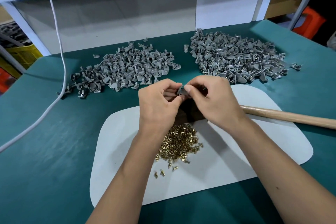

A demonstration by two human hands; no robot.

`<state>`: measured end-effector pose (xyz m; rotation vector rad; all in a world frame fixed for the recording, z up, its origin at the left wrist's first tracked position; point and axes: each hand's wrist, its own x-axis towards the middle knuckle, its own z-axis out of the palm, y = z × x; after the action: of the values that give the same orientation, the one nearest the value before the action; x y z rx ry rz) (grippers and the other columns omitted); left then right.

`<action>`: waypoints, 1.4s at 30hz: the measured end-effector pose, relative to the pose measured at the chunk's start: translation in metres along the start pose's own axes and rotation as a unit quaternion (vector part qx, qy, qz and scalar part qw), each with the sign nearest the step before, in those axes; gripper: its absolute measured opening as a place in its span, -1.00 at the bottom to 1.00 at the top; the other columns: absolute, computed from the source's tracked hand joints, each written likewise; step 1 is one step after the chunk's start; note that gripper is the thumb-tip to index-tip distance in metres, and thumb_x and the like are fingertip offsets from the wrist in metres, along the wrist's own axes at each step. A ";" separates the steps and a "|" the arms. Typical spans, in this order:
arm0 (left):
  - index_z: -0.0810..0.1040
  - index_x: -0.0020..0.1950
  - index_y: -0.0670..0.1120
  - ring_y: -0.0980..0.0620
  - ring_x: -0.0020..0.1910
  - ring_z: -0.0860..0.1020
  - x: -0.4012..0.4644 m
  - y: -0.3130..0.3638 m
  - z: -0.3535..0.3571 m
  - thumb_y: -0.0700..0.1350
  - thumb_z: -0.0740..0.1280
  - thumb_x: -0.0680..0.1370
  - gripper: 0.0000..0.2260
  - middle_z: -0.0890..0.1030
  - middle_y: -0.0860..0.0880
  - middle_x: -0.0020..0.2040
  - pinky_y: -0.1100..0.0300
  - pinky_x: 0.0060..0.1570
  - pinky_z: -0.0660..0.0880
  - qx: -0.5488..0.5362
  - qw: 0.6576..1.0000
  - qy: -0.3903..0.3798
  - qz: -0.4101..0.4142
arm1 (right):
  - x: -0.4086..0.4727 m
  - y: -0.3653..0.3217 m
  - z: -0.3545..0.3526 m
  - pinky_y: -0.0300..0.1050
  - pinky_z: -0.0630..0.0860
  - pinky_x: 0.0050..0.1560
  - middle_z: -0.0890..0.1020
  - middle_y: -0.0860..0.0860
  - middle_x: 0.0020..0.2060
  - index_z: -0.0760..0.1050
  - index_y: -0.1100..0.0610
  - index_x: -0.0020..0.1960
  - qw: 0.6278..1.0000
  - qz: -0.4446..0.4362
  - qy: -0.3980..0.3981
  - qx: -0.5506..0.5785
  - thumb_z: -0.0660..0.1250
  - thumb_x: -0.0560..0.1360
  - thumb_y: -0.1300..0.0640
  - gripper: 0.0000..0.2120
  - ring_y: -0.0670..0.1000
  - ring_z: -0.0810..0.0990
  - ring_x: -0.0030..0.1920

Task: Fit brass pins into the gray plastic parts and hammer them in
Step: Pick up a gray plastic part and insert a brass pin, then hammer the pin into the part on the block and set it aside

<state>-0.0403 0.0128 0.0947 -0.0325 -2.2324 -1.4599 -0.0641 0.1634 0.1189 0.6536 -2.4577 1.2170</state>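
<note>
1. Above the white mat [127, 178], both hands meet on one gray part [182, 91]: the left hand [160, 103] pinches it from the near side, and the right hand [209, 100] pinches at its top edge.
2. Whether a pin sits between the right fingertips I cannot tell (too small, and covered).
3. Brass pins [179, 143] lie heaped on the mat, between the forearms.
4. Beyond the mat, two piles of gray parts lie well apart: a left pile [125, 69] and a right pile [236, 56].
5. A wooden handle [291, 117] crosses the mat's right edge; its head is hidden under the right hand.
6. To seat a pin well, I judge the left hand should hold the part steady, hole up, so the pin enters straight and stands before any hammering.
</note>
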 end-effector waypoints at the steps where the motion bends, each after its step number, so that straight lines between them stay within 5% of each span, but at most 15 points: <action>1: 0.72 0.01 -0.01 0.17 -0.15 0.71 0.000 0.000 -0.001 -0.25 0.60 0.41 -0.76 0.73 0.11 -0.14 0.09 0.01 0.68 0.011 1.000 0.001 0.006 | 0.004 0.003 -0.008 -0.25 0.48 -0.08 0.69 -0.05 -0.19 0.70 0.15 -0.03 1.000 0.001 -0.008 -0.007 0.40 0.58 0.18 -0.90 -0.08 0.61 -0.16; 5: 0.68 0.17 0.02 0.22 -0.05 0.68 0.004 0.003 -0.007 -0.21 0.54 0.49 -0.72 0.70 0.15 -0.06 0.16 0.10 0.64 0.056 0.998 -0.013 0.025 | 0.020 0.031 -0.050 -0.25 0.38 -0.10 0.66 -0.07 -0.17 0.66 0.04 0.00 0.974 0.085 -0.115 -0.177 0.41 0.54 0.17 -0.92 -0.02 0.61 -0.13; 9: 0.66 -0.05 0.06 0.25 -0.02 0.63 0.009 0.003 -0.020 -0.16 0.48 0.56 -0.89 0.69 0.18 -0.10 0.30 0.07 0.55 0.112 0.990 -0.061 0.056 | 0.011 0.048 -0.063 -0.18 0.39 -0.23 0.62 -0.07 -0.16 0.51 -0.02 -0.03 0.898 0.142 -0.287 -0.301 0.51 0.46 -0.01 -0.79 0.02 0.56 -0.14; 15: 0.73 -0.08 0.00 0.06 0.35 0.45 0.011 -0.004 -0.025 -0.15 0.51 0.53 -0.95 0.69 0.11 0.14 0.14 0.40 0.31 0.142 0.978 -0.149 0.041 | 0.010 0.047 -0.058 0.02 0.50 -0.18 0.65 0.11 -0.20 0.56 0.17 -0.09 0.905 0.104 -0.280 -0.304 0.33 0.62 0.01 -0.76 0.16 0.59 -0.16; 18: 0.73 -0.05 0.03 0.11 0.29 0.52 0.011 -0.006 -0.031 -0.12 0.58 0.46 -0.89 0.69 0.11 0.15 0.05 0.40 0.40 0.119 0.982 -0.142 0.031 | 0.014 0.044 -0.061 0.04 0.52 -0.12 0.63 0.09 -0.14 0.51 0.14 -0.02 0.934 0.121 -0.233 -0.241 0.21 0.69 0.04 -0.78 0.10 0.58 -0.15; 23: 0.70 -0.10 0.03 0.15 0.23 0.60 0.010 -0.004 -0.033 -0.17 0.61 0.41 -0.83 0.69 0.10 0.16 -0.01 0.35 0.48 0.065 0.988 -0.136 -0.022 | 0.018 0.020 -0.056 -0.01 0.36 -0.32 0.58 0.05 -0.29 0.49 0.09 -0.10 0.981 0.077 -0.121 -0.132 0.20 0.69 -0.01 -0.73 0.06 0.50 -0.31; 31: 0.71 -0.20 -0.08 0.12 0.15 0.64 0.008 -0.003 -0.027 -0.26 0.57 0.44 -0.89 0.70 -0.01 0.12 0.09 0.28 0.52 0.057 0.988 -0.141 -0.024 | 0.008 -0.003 -0.034 0.08 0.45 -0.17 0.58 0.01 -0.22 0.38 -0.03 -0.04 0.957 -0.009 -0.180 -0.227 0.08 0.69 -0.10 -0.77 0.20 0.58 -0.14; 37: 0.72 -0.19 -0.07 0.12 0.17 0.65 0.010 -0.007 -0.026 -0.26 0.57 0.43 -0.89 0.71 -0.02 0.11 0.06 0.31 0.51 0.057 0.987 -0.143 -0.036 | 0.001 -0.015 -0.047 0.12 0.52 -0.21 0.65 0.07 -0.21 0.47 0.03 0.11 0.977 -0.048 -0.046 -0.203 -0.02 0.66 -0.14 -0.64 0.26 0.58 -0.21; 42: 0.71 -0.20 -0.08 0.13 0.19 0.63 0.009 -0.005 -0.026 -0.27 0.58 0.43 -0.88 0.70 -0.05 0.12 0.08 0.31 0.51 0.062 0.988 -0.138 -0.033 | -0.002 -0.021 -0.039 0.06 0.44 -0.16 0.55 0.04 -0.24 0.37 0.01 0.02 0.936 0.008 -0.199 -0.290 0.04 0.71 -0.10 -0.76 0.22 0.50 -0.21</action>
<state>-0.0404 -0.0140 0.1025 -0.1289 -2.5660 -1.4198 -0.0479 0.1844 0.1547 0.7520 -2.9457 0.3207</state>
